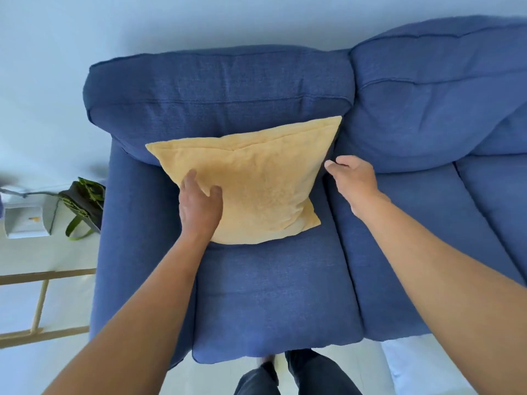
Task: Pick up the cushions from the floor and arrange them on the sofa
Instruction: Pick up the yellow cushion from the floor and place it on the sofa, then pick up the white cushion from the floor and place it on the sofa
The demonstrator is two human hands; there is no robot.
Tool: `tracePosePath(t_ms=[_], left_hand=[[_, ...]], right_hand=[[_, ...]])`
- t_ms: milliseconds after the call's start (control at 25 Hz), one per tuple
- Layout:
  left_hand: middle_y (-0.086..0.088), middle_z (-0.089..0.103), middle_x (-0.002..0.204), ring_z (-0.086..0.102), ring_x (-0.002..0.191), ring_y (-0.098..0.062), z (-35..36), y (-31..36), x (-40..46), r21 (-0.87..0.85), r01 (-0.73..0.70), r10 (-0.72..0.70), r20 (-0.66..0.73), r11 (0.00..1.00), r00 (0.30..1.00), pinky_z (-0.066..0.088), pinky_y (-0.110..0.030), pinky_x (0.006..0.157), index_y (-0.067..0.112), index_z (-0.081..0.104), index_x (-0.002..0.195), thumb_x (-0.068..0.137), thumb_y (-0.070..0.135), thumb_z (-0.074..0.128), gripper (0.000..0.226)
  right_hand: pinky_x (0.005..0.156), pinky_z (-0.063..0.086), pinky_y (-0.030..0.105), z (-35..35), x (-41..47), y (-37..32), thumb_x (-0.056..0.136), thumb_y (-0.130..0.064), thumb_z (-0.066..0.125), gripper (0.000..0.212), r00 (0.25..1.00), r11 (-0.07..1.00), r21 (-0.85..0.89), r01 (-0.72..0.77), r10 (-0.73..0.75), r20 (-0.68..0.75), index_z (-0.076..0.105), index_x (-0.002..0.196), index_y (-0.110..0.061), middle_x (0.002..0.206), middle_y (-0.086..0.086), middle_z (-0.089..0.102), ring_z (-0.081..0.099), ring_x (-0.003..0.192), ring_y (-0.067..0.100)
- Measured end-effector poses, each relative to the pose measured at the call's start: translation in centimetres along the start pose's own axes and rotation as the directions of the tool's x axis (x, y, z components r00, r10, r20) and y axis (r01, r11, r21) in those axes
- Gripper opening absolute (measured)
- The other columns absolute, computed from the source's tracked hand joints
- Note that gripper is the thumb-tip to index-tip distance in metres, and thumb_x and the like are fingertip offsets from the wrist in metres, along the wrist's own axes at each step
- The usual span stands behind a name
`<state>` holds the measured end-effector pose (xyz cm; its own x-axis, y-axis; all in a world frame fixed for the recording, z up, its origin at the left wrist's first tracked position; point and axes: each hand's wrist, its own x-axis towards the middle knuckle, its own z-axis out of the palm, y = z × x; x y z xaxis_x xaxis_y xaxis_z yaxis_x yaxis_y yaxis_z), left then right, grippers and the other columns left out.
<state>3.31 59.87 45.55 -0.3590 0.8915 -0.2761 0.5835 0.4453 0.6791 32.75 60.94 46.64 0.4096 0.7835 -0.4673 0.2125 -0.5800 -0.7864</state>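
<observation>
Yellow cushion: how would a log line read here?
yellow cushion leaning on sofa backrest | left hand touching it | right hand beside, empty

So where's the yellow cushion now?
The square yellow fabric cushion leans against the blue sofa's left back cushion, left hand resting on it, right hand just beside it.

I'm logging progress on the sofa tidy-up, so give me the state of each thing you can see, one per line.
Yellow cushion: on the sofa seat, leaning tilted against the back cushion.
Left hand: open, flat on the cushion's lower left side.
Right hand: loosely curled, empty, just beside the cushion's right edge; contact unclear.
Blue sofa: only this one loose cushion on it.
Green and black bag: on the floor beside the sofa arm.
</observation>
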Motion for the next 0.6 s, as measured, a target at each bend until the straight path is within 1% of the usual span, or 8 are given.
tracePosePath(t_ms=[80,160,240,280,360,400,480,600], left_hand=[[-0.001,0.029,0.173,0.032,0.156,-0.026,1.8,0.8,-3.3,0.068,-0.168,0.158,0.137,0.983,0.978,0.031,-0.044,0.121,0.018,0.027,0.164,0.104,0.033,0.053,0.067],[-0.004,0.020,0.176,0.023,0.160,-0.024,3.4,1.1,-6.5,0.116,-0.318,0.274,0.287,0.941,0.918,0.026,-0.041,0.125,0.016,0.025,0.165,0.106,0.034,0.050,0.067],[-0.005,0.016,0.177,0.017,0.162,-0.022,4.6,1.4,-8.9,0.137,-0.453,0.372,0.393,0.881,0.841,0.021,-0.039,0.128,0.014,0.025,0.166,0.107,0.035,0.048,0.066],[-0.005,0.015,0.177,0.015,0.163,-0.022,5.2,2.0,-10.3,0.131,-0.518,0.420,0.439,0.845,0.795,0.020,-0.040,0.129,0.013,0.025,0.166,0.107,0.035,0.047,0.066],[-0.007,0.015,0.177,0.012,0.163,-0.022,6.6,3.2,-13.3,0.105,-0.639,0.505,0.521,0.762,0.688,0.019,-0.040,0.130,0.011,0.026,0.165,0.107,0.034,0.047,0.066],[-0.008,0.015,0.177,0.011,0.163,-0.022,7.5,3.8,-15.1,0.092,-0.688,0.537,0.554,0.720,0.636,0.019,-0.040,0.129,0.010,0.026,0.165,0.108,0.034,0.048,0.066],[-0.008,0.014,0.177,0.010,0.164,-0.022,9.1,4.7,-18.2,0.067,-0.743,0.568,0.602,0.665,0.562,0.018,-0.039,0.129,0.009,0.025,0.165,0.108,0.036,0.048,0.067],[-0.011,0.016,0.176,0.010,0.164,-0.024,11.9,5.9,-24.8,-0.018,-0.829,0.609,0.687,0.559,0.396,0.018,-0.042,0.131,0.006,0.026,0.164,0.108,0.036,0.049,0.068]], right_hand=[[0.108,0.045,0.038,-1.4,-3.2,1.9,0.098,-0.040,0.062,0.054,0.997,0.987,-0.138,0.078,-0.080,-0.012,0.055,0.146,-0.014,0.134,0.000,0.065,0.057,0.123,0.017],[0.113,0.038,0.039,-2.8,-6.6,4.3,0.102,-0.040,0.057,0.060,0.992,0.960,-0.262,0.099,-0.116,-0.050,0.047,0.154,-0.014,0.153,0.004,0.055,0.048,0.141,0.023],[0.122,0.027,0.041,-4.0,-9.6,6.7,0.105,-0.039,0.053,0.064,0.989,0.913,-0.392,0.108,-0.138,-0.049,0.036,0.160,-0.010,0.168,0.008,0.035,0.026,0.157,0.025],[0.125,0.022,0.043,-4.9,-11.3,8.0,0.106,-0.037,0.052,0.066,0.989,0.895,-0.437,0.095,-0.135,-0.064,0.032,0.161,-0.008,0.172,0.009,0.026,0.014,0.161,0.024],[0.127,0.019,0.046,-7.1,-14.6,10.6,0.107,-0.036,0.051,0.068,0.984,0.874,-0.483,0.049,-0.126,-0.128,0.026,0.163,-0.005,0.174,0.013,0.016,0.003,0.162,0.025],[0.126,0.020,0.047,-8.4,-16.6,12.1,0.107,-0.037,0.050,0.069,0.979,0.868,-0.497,0.016,-0.114,-0.167,0.024,0.163,-0.005,0.175,0.014,0.014,0.002,0.162,0.026],[0.125,0.021,0.051,-10.6,-19.9,14.9,0.107,-0.040,0.049,0.071,0.967,0.858,-0.511,-0.050,-0.086,-0.239,0.022,0.163,-0.004,0.175,0.015,0.011,0.000,0.162,0.028],[0.126,0.021,0.051,-15.0,-25.9,20.2,0.107,-0.043,0.049,0.074,0.924,0.880,-0.439,-0.179,-0.004,-0.383,0.022,0.164,-0.005,0.175,0.014,0.011,0.000,0.162,0.028]])
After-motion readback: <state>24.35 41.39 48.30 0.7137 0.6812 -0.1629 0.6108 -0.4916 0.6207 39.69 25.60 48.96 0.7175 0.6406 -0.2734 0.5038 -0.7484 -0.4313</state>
